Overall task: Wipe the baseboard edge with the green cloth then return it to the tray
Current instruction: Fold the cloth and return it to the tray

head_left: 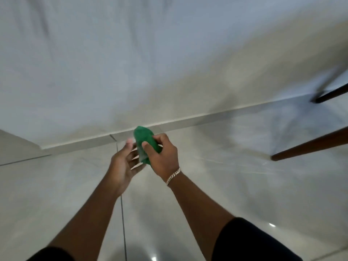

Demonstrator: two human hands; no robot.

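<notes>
Green cloth [146, 145] is bunched in your right hand [162, 154], thumb and fingers pinched around its middle. It's held in the air, long axis running from upper-left to lower-right, top end poking out above your knuckles, lower end trailing toward your left palm.

Your left hand [125, 162] is just beside it, palm up, fingers spread. Fingertips look close to the cloth's lower end, maybe brushing it; motion blur there, so you can't call it contact. It grips nothing.

Key relation: the baseboard [188, 121] lies straight ahead of the cloth and lower, a pale strip where wall [131, 63] meets tiled floor [216, 185]. It runs left-low to right-high across the view, roughly crosswise to the cloth's axis. In the picture the cloth's top end overlaps the strip, but that's line of sight only; the cloth looks well clear of it.

Right hand is nearer and already has the grip, so my read is it does the wiping. You'd need to drop forward and down, then turn the cloth so a flat face meets the top edge.

Dark chair legs [310, 146] stand to the right, well apart. Tray isn't in view.
</notes>
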